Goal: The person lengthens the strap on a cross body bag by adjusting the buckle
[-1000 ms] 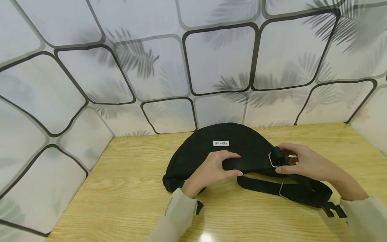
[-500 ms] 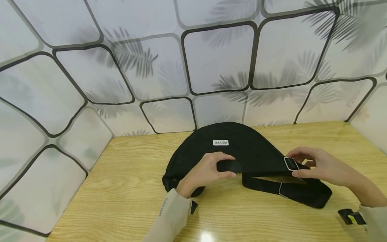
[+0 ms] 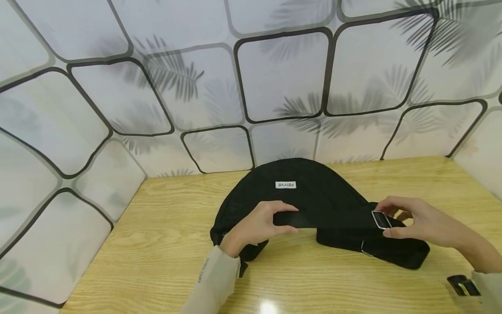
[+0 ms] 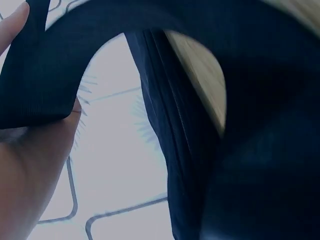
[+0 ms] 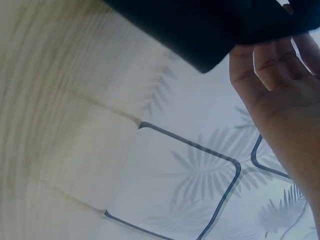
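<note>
A black waist bag [image 3: 310, 183] with a white label [image 3: 285, 185] lies on the table, its curved side away from me. My left hand [image 3: 255, 224] pinches the bag's black webbing strap [image 3: 333, 219] between thumb and fingers. My right hand [image 3: 423, 220] grips the same strap at a metal slider [image 3: 381, 220], and the length between the hands runs straight across the bag's lower part. Below it a folded strap loop [image 3: 408, 253] carries a second metal ring [image 3: 364, 250]. In the left wrist view the strap [image 4: 45, 70] arches past my left hand [image 4: 35, 165].
Near the right sleeve [image 3: 488, 288] a black plastic buckle [image 3: 462, 285] with a yellow spot lies on the wooden table [image 3: 157, 248]. A short dark strap end [image 3: 243, 268] shows beside the left cuff. Patterned fabric walls [image 3: 282, 78] enclose the table's back and sides.
My left hand has shifted left and slightly down, my right hand to the right. The strap between them now runs straighter, the slider has come right, and the plastic buckle has moved right.
</note>
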### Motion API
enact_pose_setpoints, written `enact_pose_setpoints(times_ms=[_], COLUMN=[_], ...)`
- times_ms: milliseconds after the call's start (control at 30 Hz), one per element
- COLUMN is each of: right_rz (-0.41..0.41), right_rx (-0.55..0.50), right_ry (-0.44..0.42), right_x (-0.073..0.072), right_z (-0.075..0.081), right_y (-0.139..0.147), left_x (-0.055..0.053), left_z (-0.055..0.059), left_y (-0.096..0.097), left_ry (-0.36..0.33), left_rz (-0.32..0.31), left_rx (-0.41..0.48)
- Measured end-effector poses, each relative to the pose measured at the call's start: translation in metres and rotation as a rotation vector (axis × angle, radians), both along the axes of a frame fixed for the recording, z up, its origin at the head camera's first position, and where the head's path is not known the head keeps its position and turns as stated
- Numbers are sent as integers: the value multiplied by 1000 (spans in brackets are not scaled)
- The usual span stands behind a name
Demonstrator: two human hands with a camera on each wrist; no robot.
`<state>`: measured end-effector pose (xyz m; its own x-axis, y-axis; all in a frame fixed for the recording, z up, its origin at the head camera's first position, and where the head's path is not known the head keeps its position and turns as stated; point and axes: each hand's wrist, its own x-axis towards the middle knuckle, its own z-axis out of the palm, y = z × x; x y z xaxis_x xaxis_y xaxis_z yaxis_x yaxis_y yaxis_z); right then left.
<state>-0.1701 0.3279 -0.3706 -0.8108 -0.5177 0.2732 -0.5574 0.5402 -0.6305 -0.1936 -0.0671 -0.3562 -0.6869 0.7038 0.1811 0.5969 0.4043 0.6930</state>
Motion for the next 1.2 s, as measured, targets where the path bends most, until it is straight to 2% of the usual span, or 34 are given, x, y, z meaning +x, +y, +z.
enact_pose_setpoints(times_ms=[167, 367, 667, 867, 1000, 1100, 1200], right_rz=[-11, -18, 20, -59, -69, -38, -5], right_rx=[-21, 14, 108, 146, 136, 132, 140], right_ry=[-9, -26, 29, 39, 62, 84, 66], right_x=[2, 4, 3, 6, 9, 11, 12], right_z=[-4, -9, -7, 3, 8, 9, 8], right_y=[9, 8, 1, 8, 15, 19, 24], left_x=[0, -1, 3, 6, 6, 6, 4], left_z=[0, -4, 1, 7, 11, 14, 15], left_y=[-13, -20, -8, 4, 9, 14, 22], left_ry=[-9, 4, 31, 156, 212, 211, 187], left_rz=[33, 25, 37, 38, 36, 14, -7], left_rx=[-18, -80, -363, -500, -501, -461, -431])
